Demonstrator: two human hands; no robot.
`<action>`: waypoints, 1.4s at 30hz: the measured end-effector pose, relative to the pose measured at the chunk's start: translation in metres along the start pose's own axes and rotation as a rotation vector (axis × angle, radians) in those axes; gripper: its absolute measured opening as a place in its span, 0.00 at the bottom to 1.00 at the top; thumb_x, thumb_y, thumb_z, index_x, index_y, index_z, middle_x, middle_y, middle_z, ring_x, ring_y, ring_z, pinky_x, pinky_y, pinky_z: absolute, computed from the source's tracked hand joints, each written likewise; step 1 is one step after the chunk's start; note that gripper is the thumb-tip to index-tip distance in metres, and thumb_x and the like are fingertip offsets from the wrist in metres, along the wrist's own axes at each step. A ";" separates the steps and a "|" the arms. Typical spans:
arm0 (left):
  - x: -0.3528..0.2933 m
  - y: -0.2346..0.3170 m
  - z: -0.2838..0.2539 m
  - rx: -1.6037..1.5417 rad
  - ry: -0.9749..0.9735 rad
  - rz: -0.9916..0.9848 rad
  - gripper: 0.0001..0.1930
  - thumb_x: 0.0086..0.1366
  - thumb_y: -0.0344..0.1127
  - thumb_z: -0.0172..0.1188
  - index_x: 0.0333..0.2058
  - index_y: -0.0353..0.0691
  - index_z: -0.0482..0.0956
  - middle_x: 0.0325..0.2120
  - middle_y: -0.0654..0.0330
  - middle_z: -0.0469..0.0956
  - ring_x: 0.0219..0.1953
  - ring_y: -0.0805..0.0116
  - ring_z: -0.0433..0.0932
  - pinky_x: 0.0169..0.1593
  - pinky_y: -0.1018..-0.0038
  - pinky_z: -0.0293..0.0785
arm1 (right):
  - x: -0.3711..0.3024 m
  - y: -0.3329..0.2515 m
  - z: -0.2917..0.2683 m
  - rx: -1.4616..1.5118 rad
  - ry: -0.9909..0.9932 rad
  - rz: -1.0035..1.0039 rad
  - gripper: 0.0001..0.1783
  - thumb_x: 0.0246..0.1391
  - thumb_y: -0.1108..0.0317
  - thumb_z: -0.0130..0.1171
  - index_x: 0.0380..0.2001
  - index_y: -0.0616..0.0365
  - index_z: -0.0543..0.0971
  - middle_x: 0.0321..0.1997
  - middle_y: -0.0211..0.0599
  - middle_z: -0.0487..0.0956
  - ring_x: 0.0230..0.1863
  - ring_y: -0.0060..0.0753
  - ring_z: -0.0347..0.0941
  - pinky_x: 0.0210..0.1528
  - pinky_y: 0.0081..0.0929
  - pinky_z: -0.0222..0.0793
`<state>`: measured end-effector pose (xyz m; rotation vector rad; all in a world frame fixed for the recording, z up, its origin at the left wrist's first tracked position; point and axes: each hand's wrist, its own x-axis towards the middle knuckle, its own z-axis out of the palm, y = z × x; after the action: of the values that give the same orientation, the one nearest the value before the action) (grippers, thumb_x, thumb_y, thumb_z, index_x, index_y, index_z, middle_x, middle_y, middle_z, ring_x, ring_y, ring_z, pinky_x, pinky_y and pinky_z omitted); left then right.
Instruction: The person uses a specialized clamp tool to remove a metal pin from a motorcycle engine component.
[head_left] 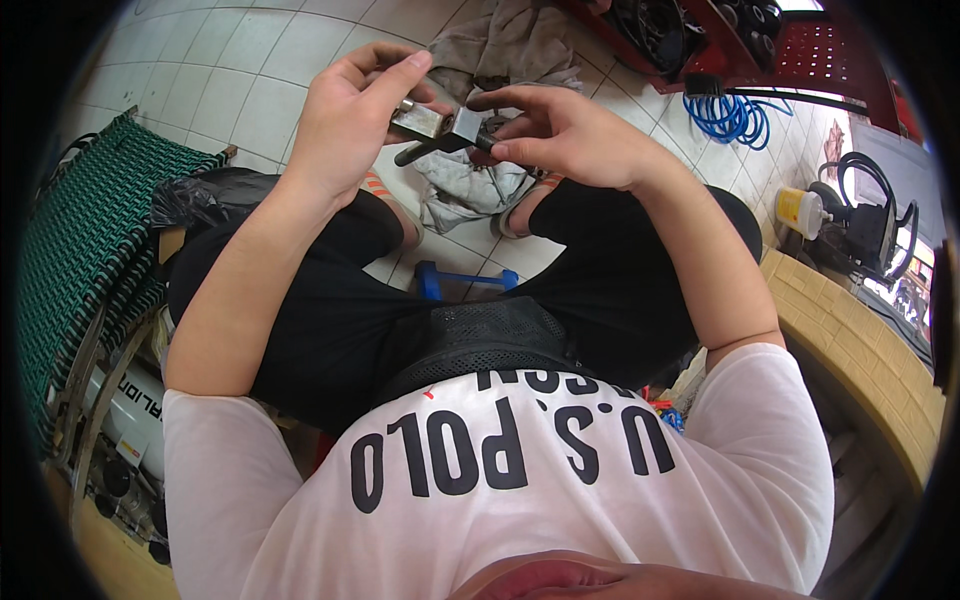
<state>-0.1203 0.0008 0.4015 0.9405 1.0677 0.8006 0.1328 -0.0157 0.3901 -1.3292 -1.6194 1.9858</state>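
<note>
My left hand (340, 120) is closed around the left end of a metal part, a shiny squared block (421, 121) with a short cylinder showing near the fingers. Against its right side sits a second grey metal block (462, 128) with a dark rod (418, 154) sticking out to the lower left. The fingers of my right hand (570, 132) pinch a dark end of this second piece. Whether the two blocks are joined or only touching, I cannot tell. Both hands are raised in front of my knees, above a grey rag (465, 198) on the floor.
Another grey cloth (510, 45) lies farther off on the white tiles. A green woven seat (110, 190) stands left, beside a black plastic bag (215, 195). At the right are a coiled blue hose (725, 120), a red rack (790, 60), a white-yellow bottle (800, 213) and a tan ledge (850, 340).
</note>
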 end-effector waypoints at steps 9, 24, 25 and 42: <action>0.002 -0.002 -0.001 0.007 0.019 -0.025 0.15 0.72 0.41 0.63 0.48 0.35 0.76 0.34 0.59 0.80 0.38 0.66 0.87 0.38 0.74 0.85 | -0.001 -0.014 0.009 -0.403 0.113 -0.135 0.37 0.58 0.72 0.70 0.69 0.58 0.67 0.49 0.44 0.85 0.50 0.23 0.79 0.47 0.23 0.76; 0.007 -0.005 -0.007 0.024 0.029 -0.080 0.16 0.72 0.42 0.64 0.48 0.36 0.75 0.35 0.59 0.79 0.39 0.64 0.88 0.38 0.73 0.86 | -0.004 -0.012 0.010 -0.295 0.147 -0.070 0.40 0.55 0.72 0.73 0.70 0.56 0.67 0.50 0.48 0.85 0.47 0.25 0.80 0.38 0.23 0.81; 0.008 -0.005 -0.007 0.024 0.029 -0.080 0.16 0.72 0.42 0.64 0.48 0.36 0.75 0.35 0.59 0.79 0.39 0.64 0.88 0.38 0.73 0.86 | -0.005 -0.014 0.010 -0.196 0.135 -0.046 0.41 0.55 0.72 0.73 0.70 0.55 0.67 0.50 0.46 0.85 0.46 0.24 0.80 0.39 0.23 0.80; 0.009 -0.007 -0.007 0.052 0.031 -0.090 0.15 0.72 0.42 0.64 0.48 0.37 0.76 0.34 0.59 0.79 0.39 0.63 0.88 0.38 0.74 0.85 | -0.005 -0.002 0.005 -0.117 0.076 -0.070 0.42 0.56 0.68 0.73 0.72 0.54 0.65 0.45 0.41 0.86 0.44 0.21 0.78 0.38 0.21 0.76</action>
<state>-0.1237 0.0075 0.3910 0.9200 1.1540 0.7182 0.1312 -0.0216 0.3945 -1.3520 -1.7450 1.8041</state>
